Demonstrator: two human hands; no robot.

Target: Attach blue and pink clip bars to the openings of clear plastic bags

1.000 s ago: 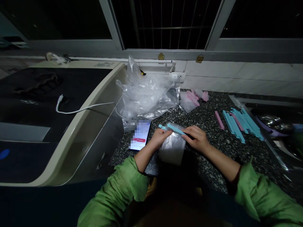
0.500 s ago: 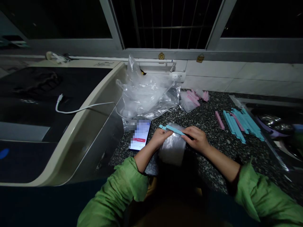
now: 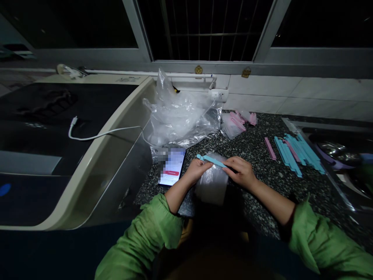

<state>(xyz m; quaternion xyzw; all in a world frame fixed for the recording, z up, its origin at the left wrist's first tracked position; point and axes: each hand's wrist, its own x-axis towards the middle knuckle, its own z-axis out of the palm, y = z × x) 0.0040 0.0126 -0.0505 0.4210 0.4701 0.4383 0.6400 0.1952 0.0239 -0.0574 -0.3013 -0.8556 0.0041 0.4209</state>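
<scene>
A light-blue plastic strip [image 3: 215, 160], which looks like a bag sealing clip, is held level between my two hands. My left hand [image 3: 196, 171] is closed on its left part, with a small knobbed end sticking out past the fingers. My right hand [image 3: 241, 170] pinches its right end between thumb and fingers. Under the strip lies a stack of clear plastic bags [image 3: 212, 184] on the dark speckled counter [image 3: 256, 151]. Whether the strip grips a bag's edge I cannot tell.
Left of my hands lies a lit phone [image 3: 174, 167]. Behind it is a crumpled clear plastic bag [image 3: 183, 116]. Pink strips [image 3: 239, 119] lie near the wall. A pile of blue strips [image 3: 300, 153] lies right, beside the sink [image 3: 323, 134]. A washing machine [image 3: 128, 116] with a white cable [image 3: 107, 132] stands left.
</scene>
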